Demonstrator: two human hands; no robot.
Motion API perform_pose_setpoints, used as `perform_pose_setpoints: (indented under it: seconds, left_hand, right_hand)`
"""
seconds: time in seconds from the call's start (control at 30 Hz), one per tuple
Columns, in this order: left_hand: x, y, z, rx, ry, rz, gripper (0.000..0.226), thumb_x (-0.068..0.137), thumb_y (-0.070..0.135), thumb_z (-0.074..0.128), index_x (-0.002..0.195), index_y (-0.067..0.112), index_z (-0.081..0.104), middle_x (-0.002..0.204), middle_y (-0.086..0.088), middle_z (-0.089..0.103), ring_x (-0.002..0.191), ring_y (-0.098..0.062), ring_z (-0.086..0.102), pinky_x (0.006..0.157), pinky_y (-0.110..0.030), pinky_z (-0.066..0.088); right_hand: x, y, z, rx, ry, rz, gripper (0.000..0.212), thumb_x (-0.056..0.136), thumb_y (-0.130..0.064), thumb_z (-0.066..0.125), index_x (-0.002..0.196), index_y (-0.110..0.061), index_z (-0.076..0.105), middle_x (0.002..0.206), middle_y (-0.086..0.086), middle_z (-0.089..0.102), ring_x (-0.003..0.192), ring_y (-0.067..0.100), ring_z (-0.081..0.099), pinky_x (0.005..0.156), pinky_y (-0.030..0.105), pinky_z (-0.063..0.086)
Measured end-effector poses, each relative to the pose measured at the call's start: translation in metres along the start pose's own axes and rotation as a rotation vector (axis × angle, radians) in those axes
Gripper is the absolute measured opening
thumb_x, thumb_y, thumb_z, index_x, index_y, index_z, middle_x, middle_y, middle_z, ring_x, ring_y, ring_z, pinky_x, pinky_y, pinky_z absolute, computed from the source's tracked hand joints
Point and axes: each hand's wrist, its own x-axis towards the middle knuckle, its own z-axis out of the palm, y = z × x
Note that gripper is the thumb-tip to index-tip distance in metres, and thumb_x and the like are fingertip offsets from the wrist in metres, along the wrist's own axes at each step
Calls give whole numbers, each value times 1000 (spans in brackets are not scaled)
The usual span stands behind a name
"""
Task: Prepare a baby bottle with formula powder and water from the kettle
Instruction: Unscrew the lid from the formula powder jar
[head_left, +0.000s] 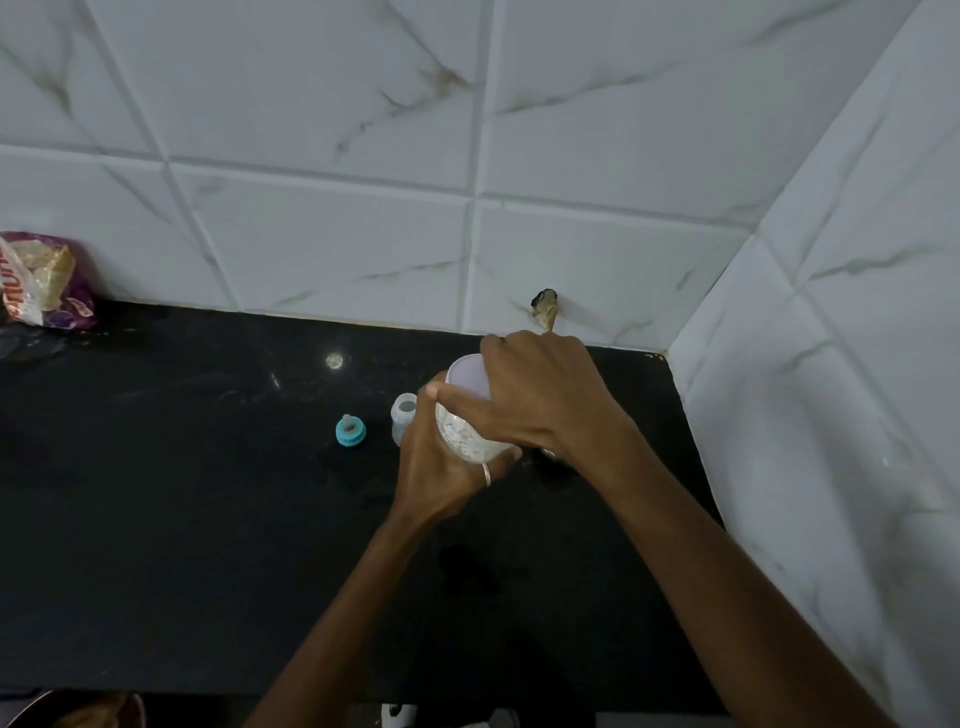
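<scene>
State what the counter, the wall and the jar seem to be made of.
The counter looks like polished black stone, mirroring a light spot. The wall is glossy tile, grey-veined, with grout lines. The jar is clear plastic or glass; powder shows through.

Cannot see the right side of the baby bottle (402, 418) behind the left grip (441, 478), nor the top of the powder jar (465, 431) under the right grip (540, 395). Cannot read the bag (41, 283), cut by the left edge, nor identify the dark thing (553, 460) below the right wrist.
</scene>
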Motion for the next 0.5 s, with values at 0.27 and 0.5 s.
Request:
perform_pose_setpoints:
  seconds: [0.27,0.5]
  left_hand:
    - [17,-15,-4,243,-174,-2,53,108,9,44,155,-8,26,160,-28,36,149,-38,36,126,-45,20]
    - [35,10,13,138,18,-145,45,109,11,42,152,-2,38,157,-22,45,145,-34,45,123,-45,27]
  right_hand:
    - [-2,-3,-9,10,-92,72,85,84,-86,32,133,-19,52,126,6,61,105,28,64,75,37,39]
    - [-5,0,-3,339,-247,40,79,90,-67,59,154,-26,36,157,0,42,140,24,44,102,45,43]
